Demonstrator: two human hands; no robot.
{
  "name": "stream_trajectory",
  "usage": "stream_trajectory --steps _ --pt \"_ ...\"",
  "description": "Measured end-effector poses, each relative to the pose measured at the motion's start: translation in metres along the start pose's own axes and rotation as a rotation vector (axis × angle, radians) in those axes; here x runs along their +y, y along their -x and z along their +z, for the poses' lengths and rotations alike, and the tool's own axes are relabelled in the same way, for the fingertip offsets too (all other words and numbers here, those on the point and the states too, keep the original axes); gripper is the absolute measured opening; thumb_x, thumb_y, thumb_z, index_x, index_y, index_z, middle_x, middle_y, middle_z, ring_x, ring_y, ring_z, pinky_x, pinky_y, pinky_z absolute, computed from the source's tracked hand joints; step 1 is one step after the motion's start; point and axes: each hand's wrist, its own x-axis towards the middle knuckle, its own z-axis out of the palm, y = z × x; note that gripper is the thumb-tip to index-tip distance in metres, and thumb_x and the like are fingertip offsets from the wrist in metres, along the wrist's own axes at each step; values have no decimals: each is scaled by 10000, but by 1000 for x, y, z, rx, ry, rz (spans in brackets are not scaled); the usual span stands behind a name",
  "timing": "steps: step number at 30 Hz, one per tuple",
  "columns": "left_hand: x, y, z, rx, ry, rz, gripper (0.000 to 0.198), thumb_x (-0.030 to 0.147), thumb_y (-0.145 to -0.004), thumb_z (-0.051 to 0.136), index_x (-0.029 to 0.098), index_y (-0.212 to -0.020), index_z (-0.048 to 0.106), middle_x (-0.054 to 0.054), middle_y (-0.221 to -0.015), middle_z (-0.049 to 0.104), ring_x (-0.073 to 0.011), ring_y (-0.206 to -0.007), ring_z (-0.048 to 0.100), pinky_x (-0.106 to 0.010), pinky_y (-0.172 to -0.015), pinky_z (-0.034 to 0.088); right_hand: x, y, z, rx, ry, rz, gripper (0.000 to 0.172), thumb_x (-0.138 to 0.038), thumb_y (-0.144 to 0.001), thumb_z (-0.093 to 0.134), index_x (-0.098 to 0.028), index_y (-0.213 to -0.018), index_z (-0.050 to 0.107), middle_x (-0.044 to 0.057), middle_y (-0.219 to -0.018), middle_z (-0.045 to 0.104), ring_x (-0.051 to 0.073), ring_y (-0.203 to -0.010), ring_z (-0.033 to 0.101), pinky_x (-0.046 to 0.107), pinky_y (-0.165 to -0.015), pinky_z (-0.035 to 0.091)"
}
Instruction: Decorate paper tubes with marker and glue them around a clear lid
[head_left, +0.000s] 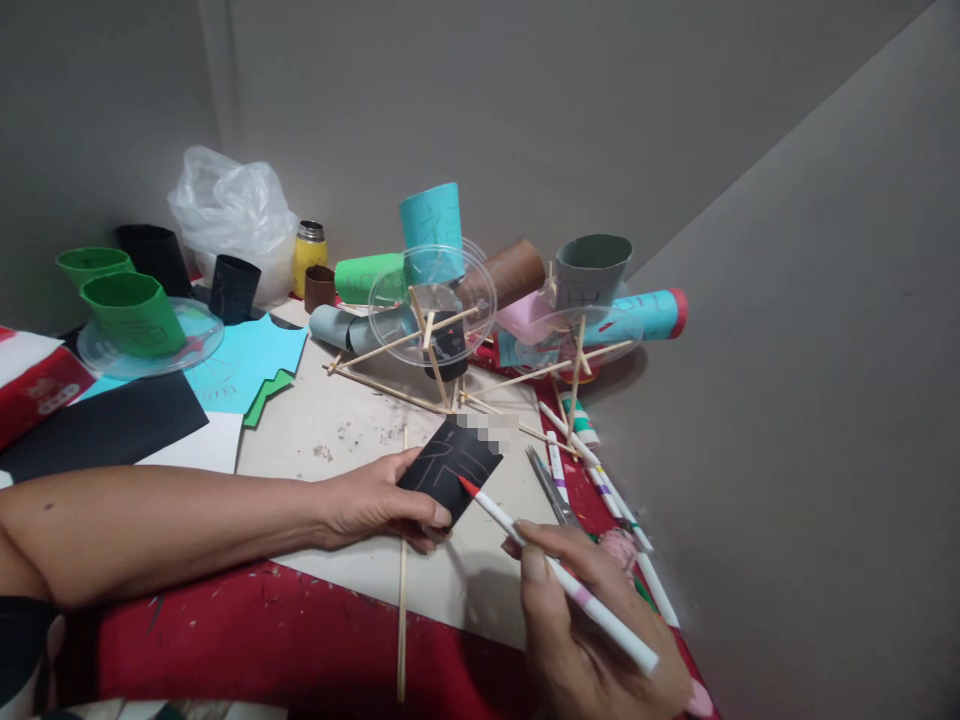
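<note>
My left hand point(397, 505) is wrapped round a black paper tube point(442, 475) with faint drawn lines on its side, holding it tilted over the pale board. In my right hand point(577, 610) is a white marker point(555, 570) with a red tip and a pink band. The marker's tip meets, or nearly meets, the tube's drawn side. Under my left hand lies a thin wooden stick point(403, 620). Just behind stands a wheel-like model of wooden sticks point(427, 340) and clear plastic discs, carrying coloured paper tubes.
Scissors point(551, 480) and several white markers point(656, 590) lie along the right edge, by the grey wall. On the left are green paper cups point(135, 315), black paper point(112, 430) and blue paper point(225, 370). A plastic bag point(232, 215) and yellow bottle point(309, 255) stand behind.
</note>
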Motion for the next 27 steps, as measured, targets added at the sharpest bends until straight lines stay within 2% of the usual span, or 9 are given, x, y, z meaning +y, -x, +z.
stream_trajectory --steps 7,18,27 --pt "1 -2 -3 -27 38 -24 569 257 -617 878 182 -1087 568 -32 -874 670 -176 -784 688 -307 -713 563 -2 2 -3 48 26 66 220 -37 -910 647 -180 -1069 698 12 -890 726 117 -734 697 245 -668 538" --pt "3 0 -4 -49 85 -48 593 235 -604 859 173 -1129 588 -52 -941 681 -195 -837 712 -309 -738 572 -1 1 -4 52 92 106 106 -139 -940 649 -192 -1010 708 21 -817 738 147 -662 692 277 -632 555" --pt "3 -1 -4 -46 101 -49 592 225 -601 862 175 -1113 570 -37 -898 665 -201 -838 722 -316 -746 579 -4 0 -6 55 108 110 126 -134 -927 651 -197 -1015 715 19 -803 747 165 -630 708 289 -618 564"
